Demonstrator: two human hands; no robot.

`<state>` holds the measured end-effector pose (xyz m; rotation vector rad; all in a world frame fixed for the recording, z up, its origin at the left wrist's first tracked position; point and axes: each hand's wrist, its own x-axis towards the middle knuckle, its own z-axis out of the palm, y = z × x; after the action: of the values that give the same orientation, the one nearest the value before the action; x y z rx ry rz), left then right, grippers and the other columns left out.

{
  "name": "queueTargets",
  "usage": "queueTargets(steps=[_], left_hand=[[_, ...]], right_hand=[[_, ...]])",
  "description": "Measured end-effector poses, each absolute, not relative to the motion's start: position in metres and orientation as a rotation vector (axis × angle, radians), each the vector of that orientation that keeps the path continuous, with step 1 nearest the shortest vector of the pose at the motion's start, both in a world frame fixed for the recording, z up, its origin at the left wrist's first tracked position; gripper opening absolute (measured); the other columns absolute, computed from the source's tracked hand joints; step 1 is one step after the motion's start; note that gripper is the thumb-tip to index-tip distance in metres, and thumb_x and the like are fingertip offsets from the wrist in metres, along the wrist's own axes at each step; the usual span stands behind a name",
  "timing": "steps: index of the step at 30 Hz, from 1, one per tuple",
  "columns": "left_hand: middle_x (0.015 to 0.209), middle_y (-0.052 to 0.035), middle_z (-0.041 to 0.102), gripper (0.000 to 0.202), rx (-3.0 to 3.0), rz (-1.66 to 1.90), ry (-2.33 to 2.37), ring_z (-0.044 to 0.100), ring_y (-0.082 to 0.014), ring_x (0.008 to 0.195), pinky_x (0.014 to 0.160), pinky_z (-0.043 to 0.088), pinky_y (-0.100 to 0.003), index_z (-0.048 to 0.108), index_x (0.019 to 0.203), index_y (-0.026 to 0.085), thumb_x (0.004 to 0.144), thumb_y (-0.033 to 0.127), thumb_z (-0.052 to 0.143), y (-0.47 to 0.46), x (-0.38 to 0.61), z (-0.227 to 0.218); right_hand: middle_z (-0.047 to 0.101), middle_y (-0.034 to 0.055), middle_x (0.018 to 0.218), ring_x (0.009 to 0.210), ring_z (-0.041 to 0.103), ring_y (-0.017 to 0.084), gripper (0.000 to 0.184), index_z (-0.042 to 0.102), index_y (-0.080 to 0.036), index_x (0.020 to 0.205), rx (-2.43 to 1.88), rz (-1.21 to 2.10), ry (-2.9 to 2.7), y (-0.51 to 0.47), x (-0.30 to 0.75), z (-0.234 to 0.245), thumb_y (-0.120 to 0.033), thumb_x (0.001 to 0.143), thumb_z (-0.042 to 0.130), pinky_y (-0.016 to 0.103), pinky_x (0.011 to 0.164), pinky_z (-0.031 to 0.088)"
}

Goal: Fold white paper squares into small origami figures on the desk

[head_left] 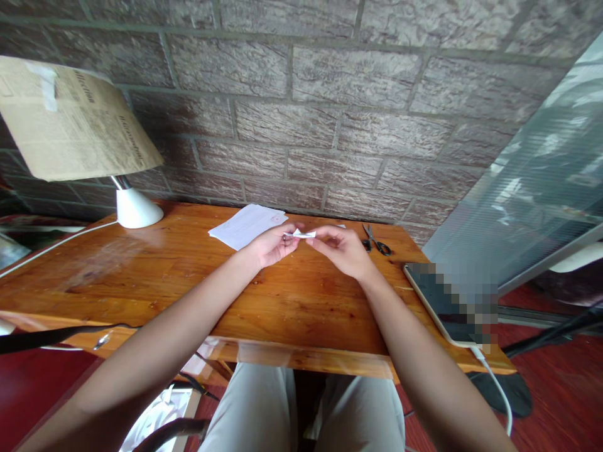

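Observation:
Between my two hands, above the middle of the wooden table, is a small folded piece of white paper [304,235]. My left hand [277,243] pinches its left end between thumb and fingers. At its right end, my right hand [340,250] grips it with the thumb below and the fingers above. The paper's exact folded shape is too small to make out. Behind my left hand lies a stack of white paper sheets [247,225] with faint print. Just right of my right hand rests a pair of scissors [377,241] with black handles, partly hidden by the hand.
A lamp [139,208] with a newspaper-print shade stands at the table's left. On the right edge lies a tablet [440,304] with a white cable [494,380] plugged in. A stone-brick wall [311,132] rises behind the table [301,307]. Below left is a box of white paper [162,414].

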<state>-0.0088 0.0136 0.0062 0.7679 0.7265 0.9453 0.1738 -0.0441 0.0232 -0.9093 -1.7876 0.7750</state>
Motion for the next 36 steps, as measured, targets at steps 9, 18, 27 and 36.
queueTargets(steps=[9, 18, 27, 36], left_hand=[[0.102, -0.0099, 0.072, 0.036, 1.127, 0.932, 0.514, 0.068, -0.021, 0.097, 0.088, 0.053, -0.033, 0.072, 0.098, 0.016, 0.07, 0.037, 0.08, -0.004, 0.001, 0.008], [0.087, -0.0059, 0.074, 0.048, 1.195, 1.094, 0.652, 0.071, -0.0172, 0.08, 0.082, 0.056, -0.033, 0.067, 0.103, 0.017, 0.061, 0.027, 0.087, 0.004, -0.006, 0.007], [0.082, -0.0053, 0.073, 0.063, 1.274, 1.018, 0.67, 0.072, -0.0185, 0.074, 0.077, 0.057, -0.035, 0.055, 0.12, 0.018, 0.066, 0.031, 0.084, 0.001, -0.006, 0.004], [0.096, -0.0082, 0.072, 0.048, 1.468, 1.166, 0.725, 0.071, -0.018, 0.079, 0.079, 0.055, -0.034, 0.057, 0.118, 0.019, 0.074, 0.029, 0.074, 0.008, -0.008, -0.002]], right_hand=[[0.072, 0.0044, 0.073, 0.066, 0.064, 0.013, 0.027, 0.067, -0.017, 0.071, -0.987, 1.05, -1.263, -0.035, 0.169, 0.012, -0.042, 0.068, 0.077, 0.025, 0.063, 0.051], [0.069, 0.0059, 0.109, 0.09, 0.067, 0.017, 0.044, 0.064, -0.024, 0.108, -1.038, 1.029, -1.393, -0.035, 0.181, 0.019, -0.037, 0.067, 0.078, 0.024, 0.064, 0.054], [0.071, -0.0009, 0.071, 0.066, 0.067, 0.013, 0.034, 0.064, -0.02, 0.085, -0.975, 1.1, -1.436, -0.031, 0.182, 0.014, -0.041, 0.065, 0.081, 0.028, 0.068, 0.055], [0.074, 0.0029, 0.084, 0.074, 0.071, 0.017, 0.035, 0.072, -0.021, 0.083, -0.96, 1.035, -1.358, -0.027, 0.183, 0.01, -0.05, 0.064, 0.08, 0.037, 0.08, 0.058]])
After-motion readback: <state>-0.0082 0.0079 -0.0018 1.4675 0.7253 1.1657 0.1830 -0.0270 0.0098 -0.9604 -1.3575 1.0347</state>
